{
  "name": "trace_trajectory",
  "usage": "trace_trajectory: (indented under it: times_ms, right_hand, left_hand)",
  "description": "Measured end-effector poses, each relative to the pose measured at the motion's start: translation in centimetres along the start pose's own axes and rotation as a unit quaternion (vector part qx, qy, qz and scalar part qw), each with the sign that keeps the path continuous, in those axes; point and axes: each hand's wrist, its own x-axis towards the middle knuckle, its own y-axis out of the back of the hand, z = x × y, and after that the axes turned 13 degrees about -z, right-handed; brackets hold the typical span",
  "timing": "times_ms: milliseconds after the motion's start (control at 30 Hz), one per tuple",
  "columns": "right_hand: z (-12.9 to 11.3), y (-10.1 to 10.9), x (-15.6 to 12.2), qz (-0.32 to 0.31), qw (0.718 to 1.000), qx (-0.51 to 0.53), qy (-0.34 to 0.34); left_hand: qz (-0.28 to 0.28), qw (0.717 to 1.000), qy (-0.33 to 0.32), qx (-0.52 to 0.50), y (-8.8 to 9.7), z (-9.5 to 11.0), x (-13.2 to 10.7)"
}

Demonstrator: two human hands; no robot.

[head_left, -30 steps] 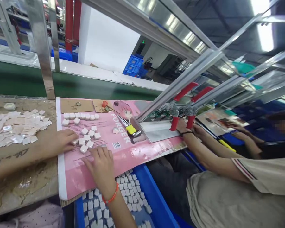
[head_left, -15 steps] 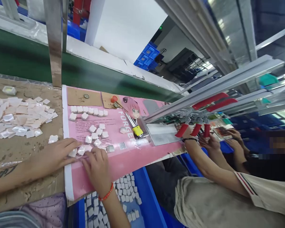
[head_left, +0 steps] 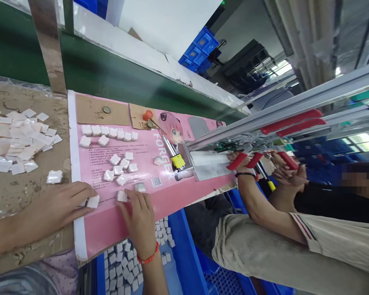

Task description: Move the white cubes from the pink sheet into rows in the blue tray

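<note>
White square pieces [head_left: 110,132] sit in rows and small clusters across the middle of a pink printed cardboard sheet [head_left: 101,229], which lies at the lower centre of the frame, over the edge of the worktop [head_left: 18,196]. The left hand [head_left: 58,203] lies flat with its fingers close together, the fingertips against one piece [head_left: 92,201] at the sheet's lower edge. The right hand [head_left: 138,217], with a red beaded bracelet [head_left: 150,255] on its wrist, has its fingers spread, the tips on or just beside two more pieces [head_left: 121,196]; no firm pinch shows in either hand.

A heap of flat pale squares [head_left: 15,141] lies on the worktop at the left. Below the sheet, a blue crate [head_left: 184,254] holds rows of white pieces [head_left: 117,266]. At right, a co-worker's hand [head_left: 241,162] rests at a metal jig [head_left: 209,164] with red-handled clamps [head_left: 290,121], and another person's hands [head_left: 287,174] are just beyond it.
</note>
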Motion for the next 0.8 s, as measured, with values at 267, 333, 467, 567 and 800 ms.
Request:
trace_trajectory:
  times_ms: [267, 333, 467, 567, 800]
  right_hand:
    - [-2.6, -0.7, 0.1, -0.004, 0.994, 0.107, 0.037]
    - [-2.7, -0.6, 0.1, -0.031, 0.988, 0.129, 0.074]
    - [-2.5, -0.5, 0.1, -0.075, 0.975, 0.172, 0.118]
    - [-2.5, -0.6, -0.1, -0.079, 0.974, 0.184, 0.110]
    - [0.2, 0.7, -0.6, -0.029, 0.986, 0.160, 0.031]
  left_hand:
    - [0.030, 0.999, -0.015, 0.033, -0.5, 0.2, -0.7]
    - [0.013, 1.000, -0.009, 0.019, -0.5, 0.2, -0.9]
    - [-0.012, 1.000, -0.009, 0.001, -0.3, 0.1, -1.0]
    - [-0.018, 1.000, -0.004, -0.021, -0.4, 0.2, -0.9]
    - [-0.021, 0.999, 0.023, -0.033, -0.4, -0.1, -0.9]
